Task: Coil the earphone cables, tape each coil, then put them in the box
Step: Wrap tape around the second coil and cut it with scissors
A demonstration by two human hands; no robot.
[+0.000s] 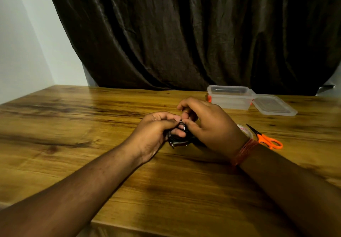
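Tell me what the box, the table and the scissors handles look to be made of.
Box: translucent plastic by the look, cloudy walls that let light through, its lid lying beside it. Table: wood or a wood-look laminate, brown grain streaks with a slight sheen; which one cannot be told. Scissors: orange handles, probably moulded plastic, smooth and uniformly coloured; blades dark, likely metal.

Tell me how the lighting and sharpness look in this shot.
Head view: dim, warm light; glare patches on the glossy wooden table; wide-angle bending at the table edges; both hands and the black coiled earphone cable slightly soft; the orange-handled scissors reasonably clear.
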